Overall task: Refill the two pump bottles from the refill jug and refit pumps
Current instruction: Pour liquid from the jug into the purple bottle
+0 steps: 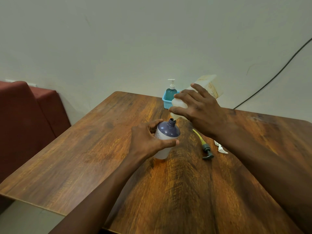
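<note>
R fingers point(187, 95) tip refill jug point(210, 85) over open purple btl point(167, 132) in L hand point(145, 141)

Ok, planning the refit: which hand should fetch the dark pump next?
Right hand, probably, once the refill jug is down: the dark pump lies by its forearm; the left hand grips the purple bottle.

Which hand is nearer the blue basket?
Right. The right hand, gripping the tilted jug, is raised just right of the basket and in front of it. The left hand holds the bottle farther from it, closer to the person.
</note>
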`<state>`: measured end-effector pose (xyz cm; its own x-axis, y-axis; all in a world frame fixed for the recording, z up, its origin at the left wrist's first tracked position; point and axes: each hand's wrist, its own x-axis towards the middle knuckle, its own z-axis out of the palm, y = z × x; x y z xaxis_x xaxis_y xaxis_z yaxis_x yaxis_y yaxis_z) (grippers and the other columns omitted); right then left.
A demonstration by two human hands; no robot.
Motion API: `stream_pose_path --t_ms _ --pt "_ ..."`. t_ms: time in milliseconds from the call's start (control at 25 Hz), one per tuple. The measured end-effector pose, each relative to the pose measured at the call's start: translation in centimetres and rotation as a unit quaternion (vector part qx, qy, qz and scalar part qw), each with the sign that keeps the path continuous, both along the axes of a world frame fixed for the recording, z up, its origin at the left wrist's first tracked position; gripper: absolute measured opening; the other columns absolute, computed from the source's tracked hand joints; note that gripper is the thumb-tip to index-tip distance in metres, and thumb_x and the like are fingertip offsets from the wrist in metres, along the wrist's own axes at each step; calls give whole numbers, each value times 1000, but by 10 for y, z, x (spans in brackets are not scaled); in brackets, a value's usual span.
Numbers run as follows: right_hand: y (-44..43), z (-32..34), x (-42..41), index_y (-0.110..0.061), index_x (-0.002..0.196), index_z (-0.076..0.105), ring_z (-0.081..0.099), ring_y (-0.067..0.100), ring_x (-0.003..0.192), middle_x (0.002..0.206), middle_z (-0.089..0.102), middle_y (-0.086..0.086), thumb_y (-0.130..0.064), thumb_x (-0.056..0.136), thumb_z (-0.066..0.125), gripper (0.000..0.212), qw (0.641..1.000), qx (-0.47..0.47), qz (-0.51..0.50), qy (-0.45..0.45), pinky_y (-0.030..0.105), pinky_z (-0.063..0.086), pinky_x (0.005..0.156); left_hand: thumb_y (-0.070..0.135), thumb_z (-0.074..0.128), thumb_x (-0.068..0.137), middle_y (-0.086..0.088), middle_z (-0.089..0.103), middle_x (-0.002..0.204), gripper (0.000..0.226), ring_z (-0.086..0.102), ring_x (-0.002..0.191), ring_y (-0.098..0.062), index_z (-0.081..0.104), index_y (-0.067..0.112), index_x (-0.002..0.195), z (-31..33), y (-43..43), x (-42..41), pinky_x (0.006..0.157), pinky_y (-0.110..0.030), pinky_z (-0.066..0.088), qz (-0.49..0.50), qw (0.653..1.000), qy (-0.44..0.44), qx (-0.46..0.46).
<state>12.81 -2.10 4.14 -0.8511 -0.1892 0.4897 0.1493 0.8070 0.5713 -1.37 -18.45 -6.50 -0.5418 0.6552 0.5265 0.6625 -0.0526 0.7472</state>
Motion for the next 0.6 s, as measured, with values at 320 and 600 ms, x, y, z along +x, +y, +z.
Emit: stream_pose_path --t_ms 320,600 --pt "2 -1 -1 -24 120 69 58 40 124 133 62 20 -11 89 65 34 1000 18 13 -1 56 34 115 67 89 63 14 78 112 76 71 98 3 73 31 127 3 0 1 83 -33 63 -7 1000 1 -4" --pt "3 0 -2 -23 121 68 57 40 125 134 60 20 -11 89 63 34 1000 25 11 -6 56 36 113 59 94 62 14 78 111 71 71 98 4 74 32 124 5 1 5 83 -33 64 -8 1000 -3 1"
